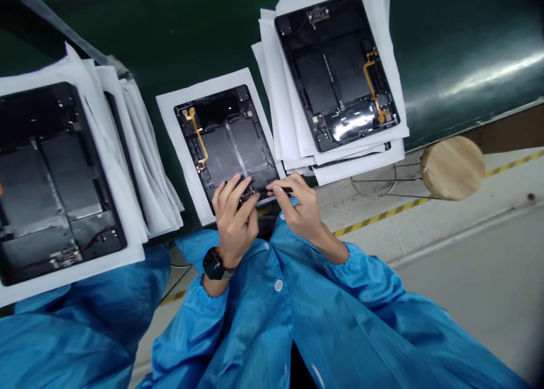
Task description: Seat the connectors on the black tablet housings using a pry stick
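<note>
An opened tablet housing (232,145), black inside with an orange flex cable (198,139) along its left side, lies on a white foam sheet (170,104) in front of me. My left hand (236,219) rests over its near edge, fingers stretched and apart, next to a small circuit board (247,197) that they partly cover. Between the thumb and fingers of my right hand (300,207) is a slim black tool (285,190), its tip pointing left toward the board. The fingers hide part of the tool, so its exact kind is unclear.
To the right, another opened tablet (340,66) tops a stack of white sheets (276,105). A similar stack (140,151) with an opened tablet (55,179) stands left, beside a co-worker's blue sleeve (85,326). A round wooden stool (453,168) stands beyond the green table (446,49).
</note>
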`<state>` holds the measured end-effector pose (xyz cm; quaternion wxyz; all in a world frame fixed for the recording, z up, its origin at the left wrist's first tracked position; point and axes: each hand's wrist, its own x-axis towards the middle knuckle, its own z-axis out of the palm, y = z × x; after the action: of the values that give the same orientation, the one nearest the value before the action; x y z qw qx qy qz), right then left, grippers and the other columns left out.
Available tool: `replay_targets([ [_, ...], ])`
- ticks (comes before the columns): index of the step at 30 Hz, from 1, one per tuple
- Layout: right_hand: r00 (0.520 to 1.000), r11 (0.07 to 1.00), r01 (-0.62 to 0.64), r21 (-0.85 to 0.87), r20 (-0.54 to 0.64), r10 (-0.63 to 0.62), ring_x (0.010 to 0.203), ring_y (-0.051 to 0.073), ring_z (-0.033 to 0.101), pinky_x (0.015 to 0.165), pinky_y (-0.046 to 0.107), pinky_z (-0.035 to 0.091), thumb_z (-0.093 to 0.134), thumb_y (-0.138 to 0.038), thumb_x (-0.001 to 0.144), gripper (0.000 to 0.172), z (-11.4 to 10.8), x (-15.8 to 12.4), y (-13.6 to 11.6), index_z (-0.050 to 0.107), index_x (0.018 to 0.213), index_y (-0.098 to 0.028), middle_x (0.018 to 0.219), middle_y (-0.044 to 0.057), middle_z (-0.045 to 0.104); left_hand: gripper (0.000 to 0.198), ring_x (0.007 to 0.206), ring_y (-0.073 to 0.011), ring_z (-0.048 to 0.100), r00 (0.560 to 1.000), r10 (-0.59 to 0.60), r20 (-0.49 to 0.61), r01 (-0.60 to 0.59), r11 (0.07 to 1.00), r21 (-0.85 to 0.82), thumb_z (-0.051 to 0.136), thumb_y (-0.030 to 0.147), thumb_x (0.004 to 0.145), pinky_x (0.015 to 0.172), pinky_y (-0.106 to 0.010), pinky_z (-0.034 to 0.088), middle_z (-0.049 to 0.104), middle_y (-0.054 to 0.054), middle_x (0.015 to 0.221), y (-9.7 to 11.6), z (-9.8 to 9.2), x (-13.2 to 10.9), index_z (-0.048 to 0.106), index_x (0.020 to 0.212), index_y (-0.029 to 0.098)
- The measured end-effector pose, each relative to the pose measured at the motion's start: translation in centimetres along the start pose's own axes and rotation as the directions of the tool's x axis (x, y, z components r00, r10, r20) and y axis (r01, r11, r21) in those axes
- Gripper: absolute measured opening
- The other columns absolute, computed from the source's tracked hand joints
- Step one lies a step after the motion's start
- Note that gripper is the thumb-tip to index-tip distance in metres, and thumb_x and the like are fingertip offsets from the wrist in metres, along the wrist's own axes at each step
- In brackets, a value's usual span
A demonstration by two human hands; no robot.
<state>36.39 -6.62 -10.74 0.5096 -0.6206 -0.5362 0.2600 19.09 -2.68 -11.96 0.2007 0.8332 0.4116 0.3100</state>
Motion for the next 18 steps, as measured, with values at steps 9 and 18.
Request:
replay_targets([
  [9, 0.999, 0.999, 0.048, 0.023, -0.017, -0.048, 0.087, 0.020, 0.065, 0.082, 0.038, 0.055, 0.056, -0.019, 0.105, 0.018, 0.0, -0.1, 0.3, 0.073, 0.106, -0.023, 0.090, 0.003, 0.078, 0.043, 0.148, -0.0307, 0.051, 0.996, 0.067, -0.063, -0.061, 0.994, 0.089, 0.056, 0.003, 0.094, 0.117, -0.060, 0.046, 0.066, -0.016, 0.143, 0.7, 0.3, -1.7, 0.066, 0.131, 0.022],
  [18, 1.000, 0.999, 0.010, 0.032, 0.017, -0.011, 0.086, 0.019, 0.067, 0.077, 0.036, 0.057, 0.056, -0.021, 0.106, 0.017, 0.0, 0.4, 0.2, 0.072, 0.104, -0.023, 0.090, 0.003, 0.077, 0.049, 0.143, -0.0345, 0.055, 0.997, 0.057, 0.054, -0.069, 0.967, 0.247, 0.058, 0.005, 0.093, 0.116, -0.056, 0.047, 0.067, -0.022, 0.141, 2.1, 0.1, -1.9, 0.062, 0.140, 0.013],
])
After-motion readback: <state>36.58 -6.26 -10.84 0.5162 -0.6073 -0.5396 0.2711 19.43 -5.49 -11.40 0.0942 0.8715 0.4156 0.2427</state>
